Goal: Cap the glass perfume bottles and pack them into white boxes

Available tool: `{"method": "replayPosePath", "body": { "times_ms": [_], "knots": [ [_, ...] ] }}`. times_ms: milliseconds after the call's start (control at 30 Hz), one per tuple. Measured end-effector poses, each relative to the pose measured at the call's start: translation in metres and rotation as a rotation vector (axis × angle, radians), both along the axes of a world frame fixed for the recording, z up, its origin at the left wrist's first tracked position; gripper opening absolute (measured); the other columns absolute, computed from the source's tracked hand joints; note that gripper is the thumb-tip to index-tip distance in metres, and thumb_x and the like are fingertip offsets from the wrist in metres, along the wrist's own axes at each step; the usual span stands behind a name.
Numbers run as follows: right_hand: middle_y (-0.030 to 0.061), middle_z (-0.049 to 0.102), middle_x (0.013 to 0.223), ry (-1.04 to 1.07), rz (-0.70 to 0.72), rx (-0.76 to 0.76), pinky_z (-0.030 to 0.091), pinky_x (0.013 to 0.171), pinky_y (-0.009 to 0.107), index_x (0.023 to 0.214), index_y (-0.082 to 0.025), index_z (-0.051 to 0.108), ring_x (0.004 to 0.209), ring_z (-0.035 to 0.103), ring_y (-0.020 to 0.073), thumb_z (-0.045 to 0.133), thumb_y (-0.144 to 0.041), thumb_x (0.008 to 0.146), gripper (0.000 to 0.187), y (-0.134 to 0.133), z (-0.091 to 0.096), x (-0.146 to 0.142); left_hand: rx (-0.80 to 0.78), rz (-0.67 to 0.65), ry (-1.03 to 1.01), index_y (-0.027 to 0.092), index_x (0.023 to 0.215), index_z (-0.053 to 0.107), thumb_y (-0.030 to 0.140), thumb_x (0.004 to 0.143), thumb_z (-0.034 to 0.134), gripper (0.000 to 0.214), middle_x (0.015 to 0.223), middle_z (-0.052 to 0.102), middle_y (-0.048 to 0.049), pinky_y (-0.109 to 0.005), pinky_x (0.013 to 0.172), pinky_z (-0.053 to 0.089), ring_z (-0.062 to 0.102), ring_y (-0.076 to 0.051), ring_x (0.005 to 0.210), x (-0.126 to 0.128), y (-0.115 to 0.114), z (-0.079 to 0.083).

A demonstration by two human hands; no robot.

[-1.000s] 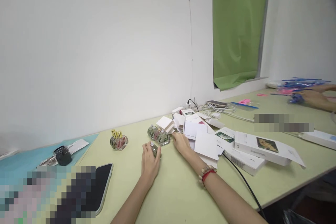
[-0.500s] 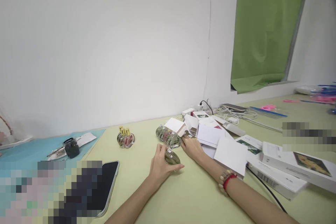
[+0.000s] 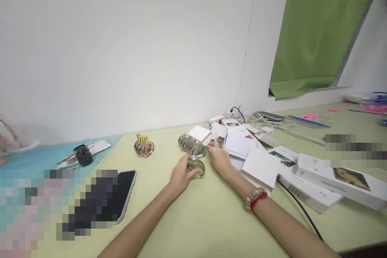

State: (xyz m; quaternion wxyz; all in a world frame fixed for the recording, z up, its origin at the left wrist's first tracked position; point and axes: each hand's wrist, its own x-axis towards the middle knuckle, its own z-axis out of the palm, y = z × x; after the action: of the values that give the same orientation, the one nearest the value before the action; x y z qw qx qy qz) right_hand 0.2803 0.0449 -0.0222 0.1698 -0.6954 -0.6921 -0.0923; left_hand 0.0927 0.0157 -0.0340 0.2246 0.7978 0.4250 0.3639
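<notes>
A squat round glass bottle with green contents and a clear stopper stands on the table. My left hand is closed on it, the thumb across the front and the fingers behind. Farther back is a row of similar glass bottles, green and pinkish, with clear stoppers. At the row's right end, beside loose white boxes, rests my right hand. Its fingers are bent and partly hidden; what they hold, if anything, does not show.
Small bottles with gold caps stand to the left. A phone lies near a dark jar on a blue mat. White printed boxes, a black cable and white cables spread across the right side.
My left hand has shifted its grip on the green bottle, the thumb now lying across its front. The camera view has shifted slightly. My right hand stays by the bottle row.
</notes>
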Motion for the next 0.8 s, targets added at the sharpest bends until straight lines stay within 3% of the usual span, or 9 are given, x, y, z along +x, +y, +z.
{"method": "replayPosePath", "body": {
  "times_ms": [67, 200, 367, 533, 800],
  "knots": [
    [0.0046, 0.049, 0.111, 0.081, -0.019, 0.083, 0.032, 0.058, 0.023, 0.107, -0.026, 0.056, 0.080, 0.055, 0.0130, 0.033, -0.015, 0.087, 0.033, -0.005, 0.001, -0.002, 0.017, 0.002, -0.003, 0.022, 0.100, 0.047, 0.050, 0.076, 0.050, 0.038, 0.100, 0.058, -0.0032, -0.029, 0.072, 0.042, 0.053, -0.018, 0.089, 0.000, -0.002, 0.001],
    [0.0028, 0.050, 0.107, 0.392, 0.010, 0.303, 0.036, 0.060, 0.023, 0.106, -0.026, 0.055, 0.078, 0.053, 0.0119, 0.031, -0.028, 0.090, 0.029, -0.015, 0.006, -0.011, 0.029, 0.002, 0.006, 0.021, 0.103, 0.046, 0.050, 0.079, 0.045, 0.037, 0.102, 0.058, -0.0042, -0.030, 0.073, 0.042, 0.054, -0.018, 0.090, 0.000, -0.006, 0.003],
    [0.0063, 0.054, 0.100, 0.746, 0.410, 0.368, 0.042, 0.067, 0.022, 0.101, -0.018, 0.057, 0.085, 0.052, 0.0129, 0.032, -0.037, 0.089, 0.035, -0.031, 0.018, -0.031, 0.061, 0.013, 0.030, 0.021, 0.103, 0.046, 0.048, 0.080, 0.044, 0.036, 0.101, 0.058, -0.0048, -0.030, 0.073, 0.042, 0.054, -0.019, 0.091, 0.000, -0.012, 0.005],
    [0.0061, 0.053, 0.094, 0.724, 0.589, 0.309, 0.040, 0.055, 0.018, 0.097, -0.019, 0.060, 0.080, 0.051, 0.0113, 0.033, -0.036, 0.088, 0.033, -0.042, 0.023, -0.042, 0.068, 0.020, 0.043, 0.020, 0.104, 0.046, 0.047, 0.079, 0.044, 0.036, 0.099, 0.057, -0.0055, -0.030, 0.071, 0.042, 0.054, -0.020, 0.089, 0.000, -0.012, 0.005],
    [0.0041, 0.057, 0.090, 0.632, 0.610, 0.303, 0.041, 0.058, 0.020, 0.092, -0.019, 0.061, 0.066, 0.051, 0.0086, 0.048, -0.034, 0.080, 0.023, -0.042, 0.020, -0.043, 0.089, 0.021, 0.066, 0.020, 0.110, 0.045, 0.045, 0.080, 0.044, 0.040, 0.100, 0.056, -0.0079, -0.030, 0.070, 0.043, 0.054, -0.020, 0.090, 0.000, -0.011, 0.002]
  ]
}}
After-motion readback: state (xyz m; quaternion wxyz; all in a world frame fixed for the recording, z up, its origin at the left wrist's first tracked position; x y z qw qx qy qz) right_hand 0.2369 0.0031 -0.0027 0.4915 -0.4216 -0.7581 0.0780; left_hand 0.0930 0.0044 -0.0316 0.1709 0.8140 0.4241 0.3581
